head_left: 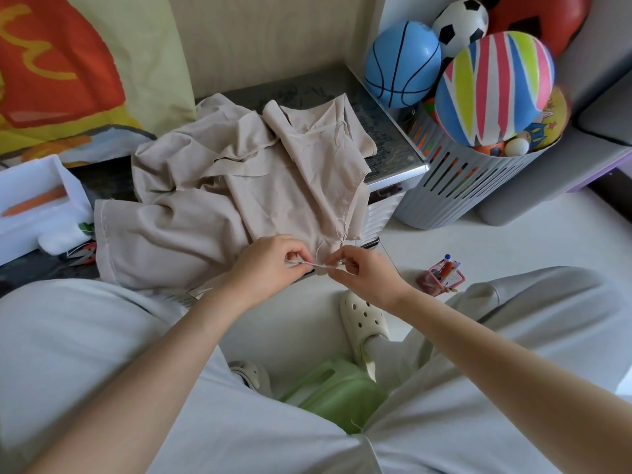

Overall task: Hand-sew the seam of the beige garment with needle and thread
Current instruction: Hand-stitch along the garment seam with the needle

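A crumpled beige garment (219,196) lies spread over a low dark-topped table (386,131), its near edge hanging toward me. My left hand (273,261) pinches the garment's near seam edge between thumb and fingers. Just to the right, my right hand (362,268) pinches the same edge, fingertips almost touching the left ones. Loose pale thread (340,227) loops up from the fabric above my right fingers. The needle is too small to make out.
A white box (34,203) with an orange item and red-handled scissors (85,254) sit at the table's left. A grey slatted basket (455,186) of balls stands right. A pink pen holder (444,275) is on the floor; a green stool (335,388) is under me.
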